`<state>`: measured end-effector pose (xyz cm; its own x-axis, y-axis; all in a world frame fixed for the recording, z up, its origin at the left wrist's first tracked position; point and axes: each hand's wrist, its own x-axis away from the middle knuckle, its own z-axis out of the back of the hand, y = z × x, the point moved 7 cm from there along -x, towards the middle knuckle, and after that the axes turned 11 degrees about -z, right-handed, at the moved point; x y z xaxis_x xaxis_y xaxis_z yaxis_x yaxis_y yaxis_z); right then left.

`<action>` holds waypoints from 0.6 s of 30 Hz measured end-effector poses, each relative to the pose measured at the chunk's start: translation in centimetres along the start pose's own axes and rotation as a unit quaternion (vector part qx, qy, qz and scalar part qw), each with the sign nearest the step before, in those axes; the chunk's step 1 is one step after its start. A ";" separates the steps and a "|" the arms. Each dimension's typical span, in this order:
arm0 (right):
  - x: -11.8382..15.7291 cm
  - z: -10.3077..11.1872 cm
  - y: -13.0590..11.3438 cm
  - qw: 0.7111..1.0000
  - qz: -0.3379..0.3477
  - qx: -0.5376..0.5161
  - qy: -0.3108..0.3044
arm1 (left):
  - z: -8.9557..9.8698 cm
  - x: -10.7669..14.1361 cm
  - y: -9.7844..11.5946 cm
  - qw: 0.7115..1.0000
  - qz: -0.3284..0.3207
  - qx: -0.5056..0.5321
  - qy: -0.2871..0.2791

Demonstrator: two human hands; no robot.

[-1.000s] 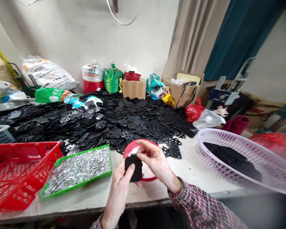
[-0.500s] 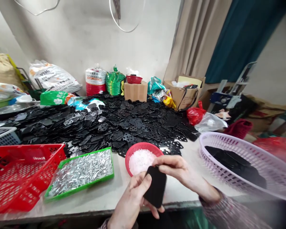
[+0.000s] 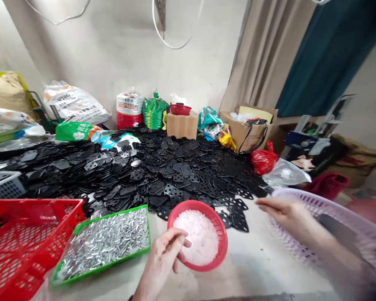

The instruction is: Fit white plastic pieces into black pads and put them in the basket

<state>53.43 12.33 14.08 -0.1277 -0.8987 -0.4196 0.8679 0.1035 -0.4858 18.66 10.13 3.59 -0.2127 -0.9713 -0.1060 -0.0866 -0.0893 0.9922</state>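
Note:
My left hand (image 3: 165, 251) is over the left rim of a red plastic bowl (image 3: 224, 246). Its fingers are curled and pinched together; anything small between them is hidden. Small white pieces (image 3: 198, 236) fill much of the bowl. At the right, my right hand (image 3: 293, 215) passes above the near-left side of a lilac basket (image 3: 280, 194), its fingers stretched out to the left and no object visible in them. Dark flat pieces (image 3: 338, 228) lie in that basket, partly covered by my forearm. Left of the bowl is a green tray (image 3: 148, 234) of small metal pins (image 3: 113, 238).
A wide heap of black perforated plates (image 3: 181, 171) spreads behind the bowl. A red crate (image 3: 28, 238) stands at the left, with a grey basket (image 3: 6, 186) behind it. Bags, a cardboard box (image 3: 182, 125) and a red plastic bag (image 3: 265, 159) line the back.
The black plate that both hands held has gone from them. My right hand has moved right to the lilac basket; my left has moved slightly left, to the bowl. The view has shifted a little.

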 end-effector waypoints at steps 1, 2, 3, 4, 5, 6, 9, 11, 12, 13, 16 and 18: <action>-0.3 -2.8 -2.2 0.999 0.013 0.003 -0.053 | 0.2 -0.1 -0.1 1.000 -0.005 -0.005 0.007; -0.5 -5.7 -4.4 0.992 0.022 0.016 -0.123 | 0.5 -0.1 0.0 1.000 -0.010 -0.011 0.015; -1.0 -8.3 -6.4 0.984 0.038 0.032 -0.170 | 0.9 -0.3 0.1 0.999 -0.016 -0.020 0.023; -1.6 -10.7 -8.1 0.976 0.054 0.051 -0.203 | 1.5 -0.4 0.4 0.999 -0.019 -0.036 0.029; -2.4 -12.9 -9.6 0.968 0.069 0.081 -0.228 | 2.1 -0.7 0.7 0.997 -0.025 -0.062 0.035; -3.4 -15.0 -10.6 0.959 0.084 0.113 -0.247 | 2.9 -1.1 1.2 0.993 -0.037 -0.102 0.039; -6.9 -20.5 -12.2 0.942 0.101 0.165 -0.273 | 5.6 -3.3 2.8 0.960 -0.101 -0.255 0.053; -8.9 -23.6 -12.5 0.937 0.103 0.187 -0.275 | 7.6 -5.7 3.3 0.933 -0.133 -0.326 0.074; -9.7 -25.0 -12.5 0.936 0.104 0.199 -0.273 | 8.6 -7.1 3.1 0.922 -0.137 -0.353 0.082; -10.3 -26.1 -12.5 0.934 0.104 0.208 -0.270 | 9.4 -8.6 2.8 0.910 -0.139 -0.382 0.086; -11.3 -28.3 -12.3 0.934 0.106 0.222 -0.260 | 10.9 -13.1 1.1 0.869 -0.121 -0.475 0.072; -11.7 -29.0 -12.2 0.935 0.110 0.222 -0.254 | 11.4 -15.6 -0.2 0.841 -0.094 -0.529 0.061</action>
<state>30.37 33.91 2.67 0.2239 -0.9746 0.0016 0.9745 0.2238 -0.0166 10.87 27.85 4.31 -0.1845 -0.9274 -0.3253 0.8206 -0.3275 0.4683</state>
